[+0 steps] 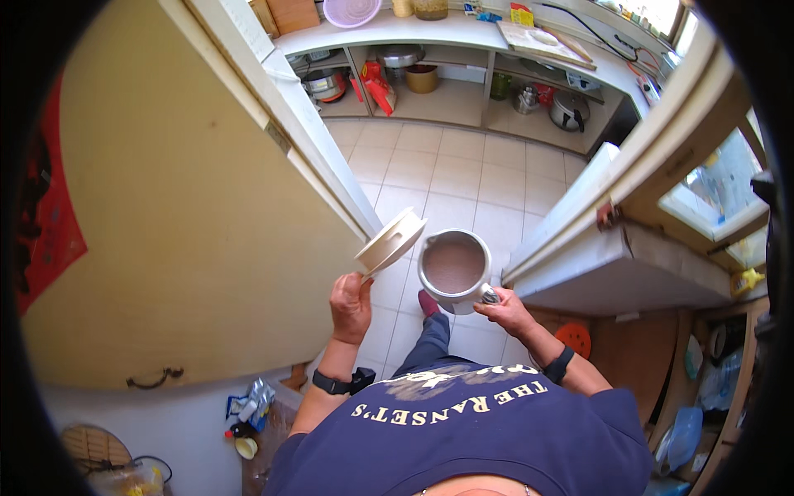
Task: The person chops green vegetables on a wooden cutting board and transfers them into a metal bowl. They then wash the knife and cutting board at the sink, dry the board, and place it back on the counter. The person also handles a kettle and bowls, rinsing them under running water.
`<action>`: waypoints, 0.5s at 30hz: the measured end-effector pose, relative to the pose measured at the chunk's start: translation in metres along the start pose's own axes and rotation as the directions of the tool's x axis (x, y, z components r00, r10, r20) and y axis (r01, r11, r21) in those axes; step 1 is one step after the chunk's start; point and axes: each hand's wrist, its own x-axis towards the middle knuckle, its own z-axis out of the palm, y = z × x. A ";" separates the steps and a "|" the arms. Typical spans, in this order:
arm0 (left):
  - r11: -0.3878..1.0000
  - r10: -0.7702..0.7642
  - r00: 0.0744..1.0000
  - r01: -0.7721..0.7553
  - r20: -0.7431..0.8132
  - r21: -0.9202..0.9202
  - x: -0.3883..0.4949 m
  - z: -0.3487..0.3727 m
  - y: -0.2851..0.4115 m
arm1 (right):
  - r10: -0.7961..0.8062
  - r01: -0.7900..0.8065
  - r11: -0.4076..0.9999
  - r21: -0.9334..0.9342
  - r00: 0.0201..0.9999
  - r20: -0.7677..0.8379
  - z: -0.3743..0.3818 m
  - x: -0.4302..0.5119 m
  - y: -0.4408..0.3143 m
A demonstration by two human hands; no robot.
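My left hand (352, 307) grips the edge of a cream plastic lid (391, 242), which is tilted on its side. Held by its handle in my right hand (508, 312) is a pitcher-like pot (454, 266) with a metal rim and a small pouring lip. A brownish liquid with a slightly frothy surface fills part of the pot. The lid and the pot are apart, side by side over the tiled floor. Part of the handle is hidden by my fingers.
A wide door (186, 204) stands open at the left; a white cabinet (626, 266) is at the right. Beyond the doorway, a counter (459, 37) holds a purple basket (352, 11) and a board (546, 44), with a pressure cooker (567, 111) on the shelf below.
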 end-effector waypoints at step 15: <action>0.973 0.197 0.975 -0.208 -0.106 -0.104 0.422 0.207 -0.118 | 0.039 -0.003 0.980 0.201 0.984 -0.175 -0.105 0.300 -0.145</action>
